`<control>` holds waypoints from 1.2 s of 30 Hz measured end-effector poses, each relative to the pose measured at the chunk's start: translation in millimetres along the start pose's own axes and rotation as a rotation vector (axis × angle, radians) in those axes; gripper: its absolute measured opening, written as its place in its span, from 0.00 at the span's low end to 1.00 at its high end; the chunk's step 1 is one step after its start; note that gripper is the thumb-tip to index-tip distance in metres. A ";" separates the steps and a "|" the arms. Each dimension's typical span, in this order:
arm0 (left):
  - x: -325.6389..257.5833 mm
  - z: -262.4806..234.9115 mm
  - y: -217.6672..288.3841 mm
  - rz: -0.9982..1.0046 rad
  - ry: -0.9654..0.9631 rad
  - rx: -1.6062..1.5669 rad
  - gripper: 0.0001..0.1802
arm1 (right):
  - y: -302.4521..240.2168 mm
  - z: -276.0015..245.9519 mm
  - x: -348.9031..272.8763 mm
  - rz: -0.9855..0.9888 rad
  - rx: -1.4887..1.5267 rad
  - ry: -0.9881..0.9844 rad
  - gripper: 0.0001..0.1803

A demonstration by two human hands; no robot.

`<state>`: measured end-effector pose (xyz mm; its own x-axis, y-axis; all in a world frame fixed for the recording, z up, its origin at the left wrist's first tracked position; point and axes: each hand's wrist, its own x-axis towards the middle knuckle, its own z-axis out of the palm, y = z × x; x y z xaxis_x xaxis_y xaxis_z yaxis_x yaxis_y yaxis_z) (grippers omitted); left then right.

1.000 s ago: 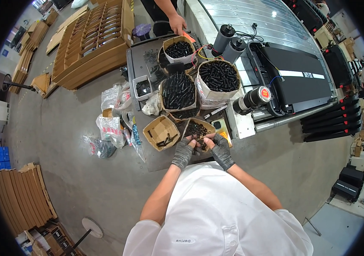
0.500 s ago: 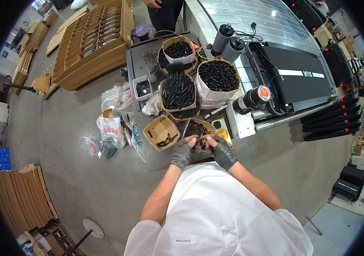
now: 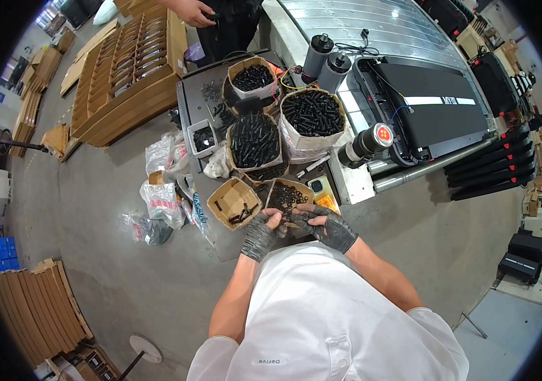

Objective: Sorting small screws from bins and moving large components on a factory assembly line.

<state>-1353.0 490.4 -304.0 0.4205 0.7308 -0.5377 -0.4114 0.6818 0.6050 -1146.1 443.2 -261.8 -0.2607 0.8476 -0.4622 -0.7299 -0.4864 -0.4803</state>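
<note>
Both of my hands wear dark grey fingerless gloves and work close together at the near edge of the table. My left hand (image 3: pixel 262 236) is closed in a pinch, thumb against fingers; what it holds is too small to make out. A little to the right, my right hand (image 3: pixel 325 230) is closed too, its fingers curled round something small and dark. Just beyond them stands an open carton of small black rings (image 3: pixel 288 195). Left of it, a cardboard box (image 3: pixel 219 198) holds a few black cylindrical parts.
Cartons of black cylindrical parts (image 3: pixel 253 140) (image 3: pixel 313 114) (image 3: pixel 252 77) stand farther back. A white tray (image 3: pixel 190 141), a phone (image 3: pixel 325 200) and a marker (image 3: pixel 313 167) lie around them. Motors (image 3: pixel 317 56) and a black machine (image 3: pixel 433 120) are at right. Another person's hand (image 3: pixel 193 11) shows at the top.
My hands have drawn slightly back from the rings carton, and the right hand's fingers have curled in more. The view has shifted a little; the other person's hand has come further into view.
</note>
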 end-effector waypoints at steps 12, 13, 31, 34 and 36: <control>-1.7 9.9 3.4 -0.043 -0.027 0.071 0.11 | -1.2 3.9 11.5 -0.131 -0.678 0.109 0.14; -1.1 8.6 2.7 -0.043 -0.032 0.118 0.12 | -0.9 4.2 12.7 -0.150 -0.714 0.115 0.13; 2.9 2.3 -10.4 -0.129 -0.163 -0.089 0.12 | 11.4 20.5 16.3 -0.135 -0.627 0.188 0.13; 2.8 -2.3 -13.1 -0.204 -0.130 -0.155 0.10 | 21.4 23.4 15.2 -0.274 -0.820 0.200 0.15; -2.3 -1.9 -10.3 -0.196 -0.101 -0.173 0.10 | 17.9 21.7 14.9 -0.274 -0.847 0.243 0.14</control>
<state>-1351.3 481.6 -310.1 0.5806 0.5832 -0.5681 -0.4422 0.8118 0.3815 -1176.7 451.7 -261.2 0.0623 0.9348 -0.3496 -0.0155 -0.3493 -0.9369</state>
